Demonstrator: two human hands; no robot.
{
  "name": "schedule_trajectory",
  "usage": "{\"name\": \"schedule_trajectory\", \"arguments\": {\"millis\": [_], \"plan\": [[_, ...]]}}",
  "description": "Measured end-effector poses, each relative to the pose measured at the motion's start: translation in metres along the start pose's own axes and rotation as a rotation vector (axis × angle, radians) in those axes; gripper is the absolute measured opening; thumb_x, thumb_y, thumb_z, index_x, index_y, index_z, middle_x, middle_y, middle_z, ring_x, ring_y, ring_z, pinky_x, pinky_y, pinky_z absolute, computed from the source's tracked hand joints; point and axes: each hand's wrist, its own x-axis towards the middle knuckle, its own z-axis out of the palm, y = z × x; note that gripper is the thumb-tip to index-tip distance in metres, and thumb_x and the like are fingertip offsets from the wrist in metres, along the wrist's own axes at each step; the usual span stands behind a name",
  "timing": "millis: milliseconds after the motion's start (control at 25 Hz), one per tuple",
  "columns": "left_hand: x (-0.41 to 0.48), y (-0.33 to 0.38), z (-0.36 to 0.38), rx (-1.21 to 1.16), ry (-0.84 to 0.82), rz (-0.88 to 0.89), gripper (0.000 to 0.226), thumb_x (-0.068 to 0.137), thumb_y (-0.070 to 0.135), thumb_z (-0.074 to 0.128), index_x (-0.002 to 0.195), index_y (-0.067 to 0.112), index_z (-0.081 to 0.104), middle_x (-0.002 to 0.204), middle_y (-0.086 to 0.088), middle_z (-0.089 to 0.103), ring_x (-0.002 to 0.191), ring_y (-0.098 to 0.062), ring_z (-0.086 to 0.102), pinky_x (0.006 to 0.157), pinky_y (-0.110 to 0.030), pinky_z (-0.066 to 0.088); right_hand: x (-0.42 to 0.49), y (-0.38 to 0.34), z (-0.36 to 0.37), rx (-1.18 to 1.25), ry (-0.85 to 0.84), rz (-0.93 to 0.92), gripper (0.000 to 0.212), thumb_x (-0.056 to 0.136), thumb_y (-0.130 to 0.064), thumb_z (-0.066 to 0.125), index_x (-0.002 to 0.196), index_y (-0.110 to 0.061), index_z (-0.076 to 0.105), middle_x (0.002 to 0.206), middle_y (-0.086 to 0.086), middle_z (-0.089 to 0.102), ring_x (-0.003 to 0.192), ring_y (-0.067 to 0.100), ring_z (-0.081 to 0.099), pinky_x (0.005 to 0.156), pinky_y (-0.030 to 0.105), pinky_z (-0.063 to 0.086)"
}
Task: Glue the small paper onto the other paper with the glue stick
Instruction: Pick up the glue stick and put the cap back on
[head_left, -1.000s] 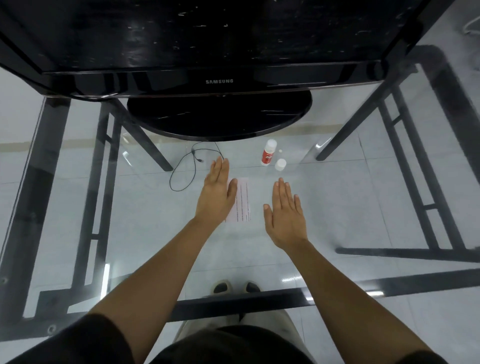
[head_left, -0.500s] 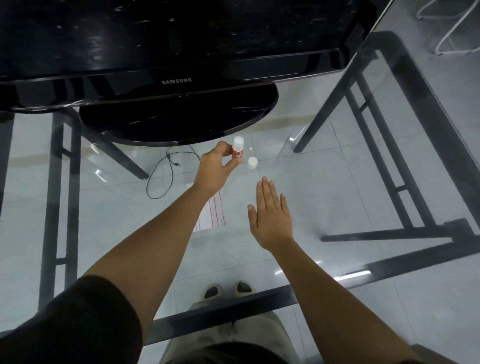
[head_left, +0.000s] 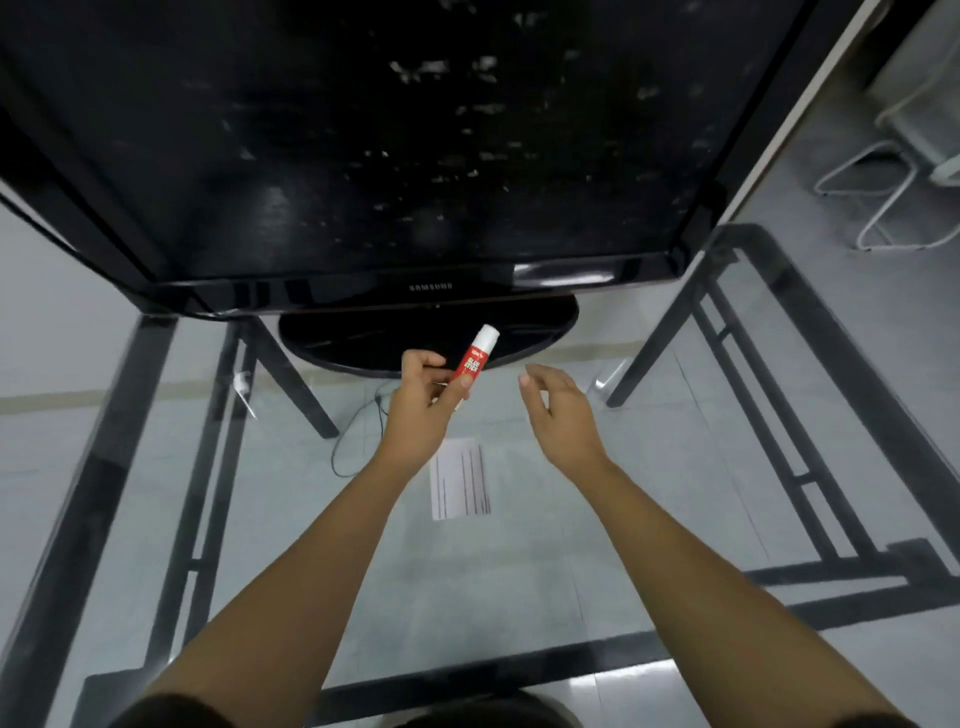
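My left hand (head_left: 423, 402) grips a red and white glue stick (head_left: 475, 358) by its lower end, raised above the glass table and tilted up to the right. My right hand (head_left: 558, 408) hovers just right of it, fingers loosely curled and holding nothing. A white paper with printed lines (head_left: 460, 480) lies flat on the glass below and between my forearms. The stick's white cap is not in sight. I cannot make out a second paper.
A black Samsung monitor (head_left: 363, 156) on an oval base (head_left: 535, 332) stands at the back of the glass table (head_left: 597, 545). A thin black cable (head_left: 358, 431) lies by my left wrist. Dark table frame bars (head_left: 831, 374) run under the glass on both sides.
My left hand has lifted the glue stick off the table and brought it up and nearer. My right hand rose from flat over the glass and its fingers curled.
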Motion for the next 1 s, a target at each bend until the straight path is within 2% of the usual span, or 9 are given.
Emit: {"name": "schedule_trajectory", "arguments": {"millis": [160,280,400,480,560,640,800,920,1000], "plan": [[-0.012,0.047,-0.023,-0.036,0.052,0.127,0.028,0.085,0.028,0.064,0.084,0.028,0.036,0.087,-0.001,0.069,0.081,-0.013,0.069,0.072,-0.035,0.055,0.012,-0.07,-0.012,0.278,-0.089,-0.049,0.039,0.092,-0.044,0.047,0.117,-0.018,0.06,0.112,-0.004,0.065,0.101,0.003,0.056,0.077,0.009,0.038],[-0.021,0.07,-0.03,-0.036,0.083,0.228,0.026,0.084,0.032,0.063,0.083,0.029,0.038,0.087,-0.001,0.07,0.079,-0.01,0.069,0.069,-0.023,0.055,0.012,-0.103,-0.017,0.372,-0.126,-0.059,0.033,0.087,-0.049,0.053,0.101,-0.023,0.066,0.093,-0.011,0.066,0.091,0.0,0.059,0.074,0.014,0.041],[-0.033,0.081,-0.034,-0.007,0.149,0.254,0.023,0.084,0.049,0.054,0.087,0.029,0.042,0.088,-0.004,0.068,0.079,-0.012,0.068,0.068,-0.025,0.056,0.008,-0.124,-0.022,0.407,-0.138,-0.082,0.028,0.086,-0.047,0.056,0.088,-0.022,0.068,0.089,0.001,0.068,0.089,0.012,0.062,0.074,0.02,0.046],[-0.041,0.079,-0.035,-0.12,0.12,0.16,0.032,0.083,0.056,0.047,0.093,0.026,0.048,0.088,-0.004,0.068,0.079,-0.016,0.069,0.069,-0.027,0.056,0.004,-0.131,-0.024,0.414,-0.151,-0.105,0.028,0.087,-0.046,0.055,0.087,-0.02,0.068,0.094,0.01,0.068,0.095,0.021,0.062,0.081,0.028,0.048],[-0.05,0.078,-0.035,-0.324,0.027,0.037,0.037,0.082,0.054,0.048,0.098,0.021,0.052,0.083,-0.006,0.07,0.076,-0.018,0.069,0.067,-0.024,0.055,0.001,-0.136,-0.027,0.425,-0.15,-0.124,0.03,0.087,-0.046,0.055,0.087,-0.019,0.067,0.095,0.014,0.067,0.097,0.026,0.061,0.086,0.035,0.049],[-0.055,0.077,-0.035,-0.385,0.025,0.05,0.032,0.083,0.046,0.054,0.098,0.018,0.053,0.08,-0.004,0.07,0.076,-0.018,0.068,0.068,-0.023,0.053,-0.001,-0.142,-0.028,0.429,-0.156,-0.128,0.031,0.087,-0.046,0.055,0.087,-0.017,0.067,0.096,0.016,0.067,0.097,0.029,0.061,0.087,0.037,0.049],[-0.062,0.081,-0.033,-0.244,0.174,0.255,0.014,0.085,0.029,0.063,0.088,0.029,0.05,0.087,0.009,0.064,0.08,-0.012,0.064,0.069,-0.024,0.054,-0.004,-0.148,-0.026,0.486,-0.154,-0.099,0.037,0.083,-0.051,0.058,0.086,-0.016,0.067,0.094,0.011,0.069,0.094,0.019,0.065,0.086,0.03,0.049],[-0.063,0.081,-0.031,0.108,0.383,0.428,0.021,0.085,0.022,0.065,0.082,0.031,0.046,0.087,0.0,0.057,0.076,-0.009,0.056,0.066,-0.012,0.047,-0.006,-0.15,-0.023,0.541,-0.158,-0.07,0.035,0.082,-0.052,0.058,0.087,-0.019,0.068,0.087,0.0,0.071,0.087,0.005,0.066,0.083,0.023,0.049],[-0.065,0.081,-0.032,0.185,0.42,0.466,0.019,0.084,0.024,0.065,0.082,0.028,0.047,0.087,-0.002,0.058,0.077,-0.01,0.057,0.064,-0.009,0.046,-0.006,-0.147,-0.022,0.554,-0.158,-0.072,0.033,0.083,-0.051,0.058,0.087,-0.019,0.068,0.085,-0.002,0.07,0.085,0.004,0.066,0.081,0.022,0.049]]}}
